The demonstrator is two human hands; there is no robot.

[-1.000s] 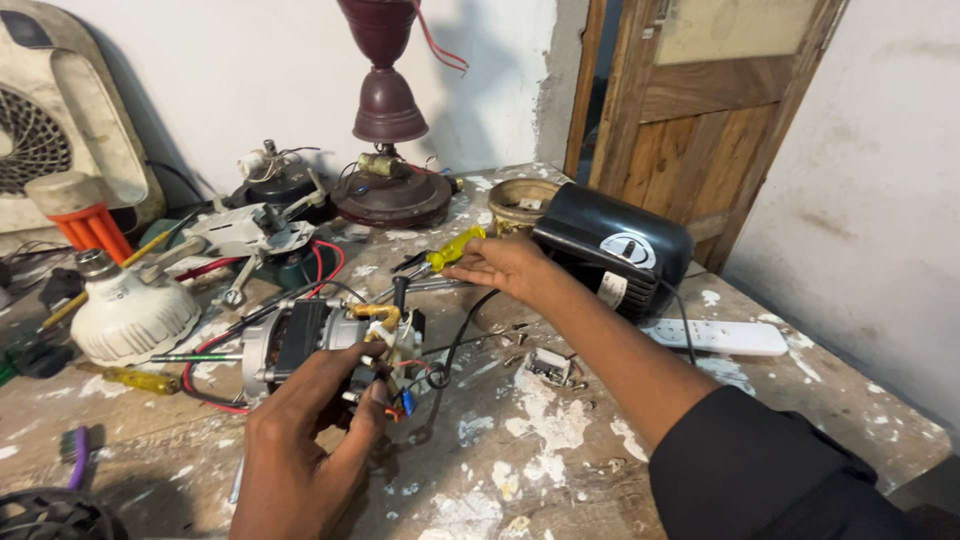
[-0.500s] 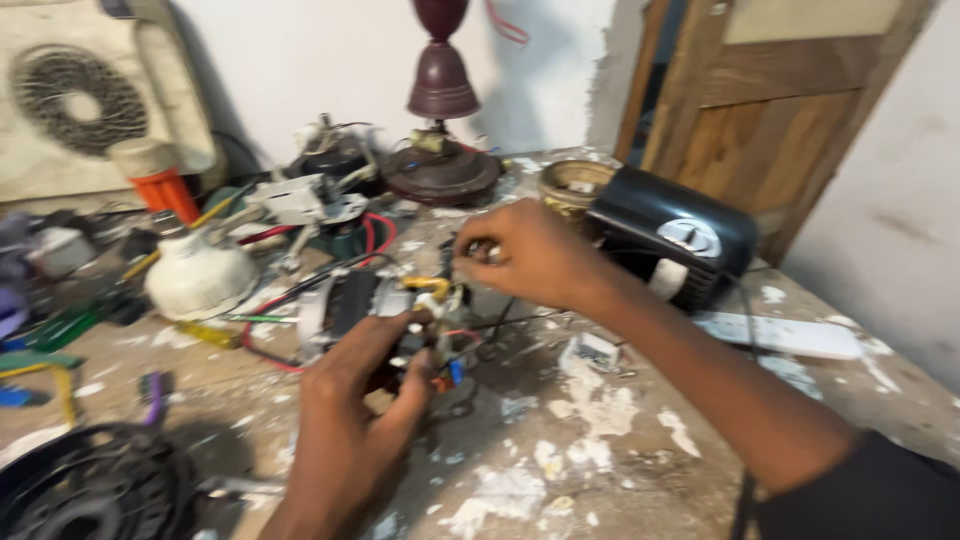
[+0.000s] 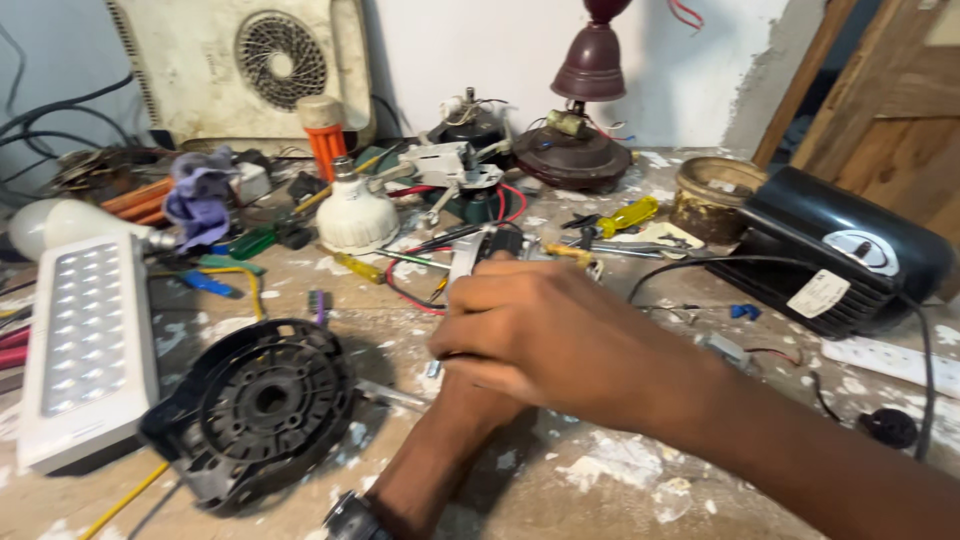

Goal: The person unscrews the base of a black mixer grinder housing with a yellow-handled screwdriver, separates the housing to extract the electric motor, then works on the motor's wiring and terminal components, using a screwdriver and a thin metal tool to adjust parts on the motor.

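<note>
Workbench (image 3: 620, 470): a paint-spattered wooden surface that carries everything else in view. Leaning on the wall at its rear left is a cream fan housing (image 3: 240, 70) with a round grille.

Black case (image 3: 840, 250): a rounded, glossy housing at the right edge, a black cord running from it across the bench.

White LED panel (image 3: 90, 350): lies flat at the left edge, just beside the black round motor cover (image 3: 255, 405), which rests face up at lower left.

Right hand (image 3: 555, 335): crosses the centre from the lower right, fingers curled together and closed over a small metal part (image 3: 470, 258) that shows only above the knuckles; what lies under the palm is hidden.

Left hand: only the forearm (image 3: 440, 450) and a wristwatch (image 3: 350, 520) show, passing beneath the right hand; the left hand itself is covered, so its grip cannot be told.

White bulb base (image 3: 355, 212): stands behind the hands, near red and black wires (image 3: 410, 295).

Yellow-handled screwdriver (image 3: 625, 217): lies beyond the right hand, well apart from it, before the maroon lamp base (image 3: 572, 160).
</note>
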